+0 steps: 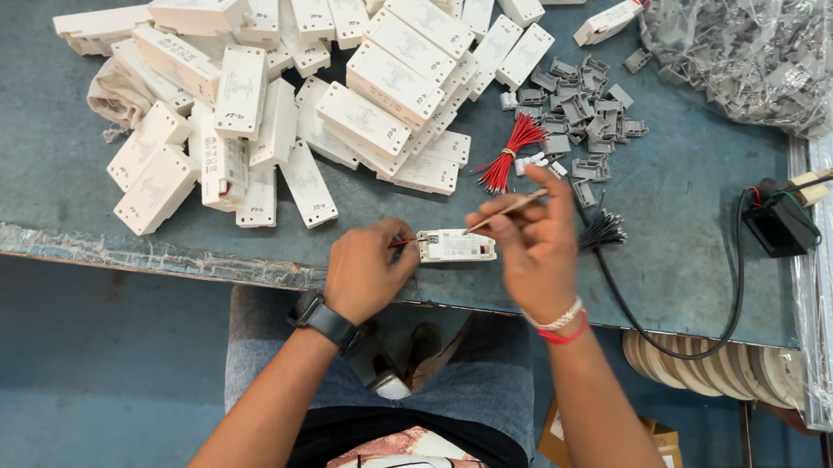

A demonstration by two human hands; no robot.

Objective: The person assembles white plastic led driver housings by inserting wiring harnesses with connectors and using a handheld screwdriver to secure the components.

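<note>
My left hand pinches a short red wire at the left end of a small white rectangular box that lies at the table's near edge. My right hand hovers over the right end of that box, fingers closed on a thin tan stick-like tool that points down toward the box. A bundle of red wires tied at the middle lies just beyond the hands. A bundle of black wires sits to the right of my right hand.
A large heap of white boxes covers the blue-grey table at back left. Grey plastic clips lie scattered behind the red wires, with a clear bag of more clips at back right. A black device with cables stands at right.
</note>
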